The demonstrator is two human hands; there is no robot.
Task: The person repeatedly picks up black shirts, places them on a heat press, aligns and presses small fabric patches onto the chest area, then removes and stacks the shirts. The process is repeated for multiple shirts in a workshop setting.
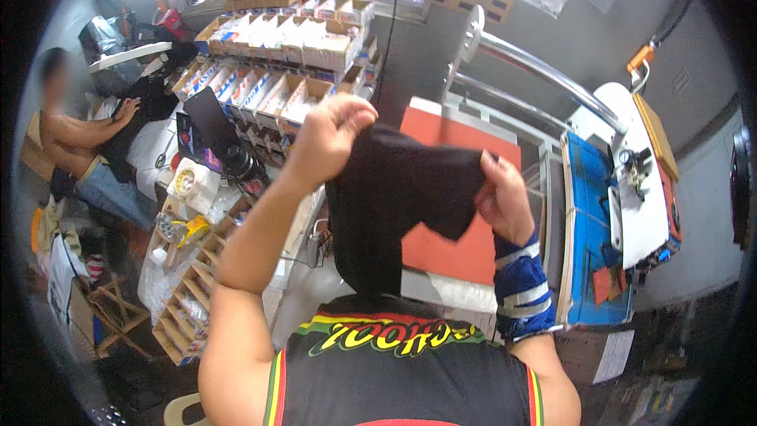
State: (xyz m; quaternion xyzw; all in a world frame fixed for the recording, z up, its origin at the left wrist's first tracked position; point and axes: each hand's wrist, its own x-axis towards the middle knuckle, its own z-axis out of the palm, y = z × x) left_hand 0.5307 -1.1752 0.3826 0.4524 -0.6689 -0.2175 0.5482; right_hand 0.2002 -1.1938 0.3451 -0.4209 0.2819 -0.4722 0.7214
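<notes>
A piece of black cloth (398,177), perhaps part of a garment, is stretched between my two raised hands. My left hand (330,136) pinches its upper left corner, and a long part hangs down below that hand. My right hand (505,196) grips the right edge between thumb and fingers. Behind and below the cloth lies the orange-red pad (465,248) of a press, partly hidden by it. A blue sleeve with pale bands (523,280) wraps my right forearm.
A metal tube frame (536,63) rises beyond the pad. To the right stands a blue-topped platform (587,229) with a gauge (633,159). Stacked cardboard bins (276,39) fill the back. At far left, a person (79,138) handles dark cloth at a table; a divided wooden tray (189,304) sits nearer.
</notes>
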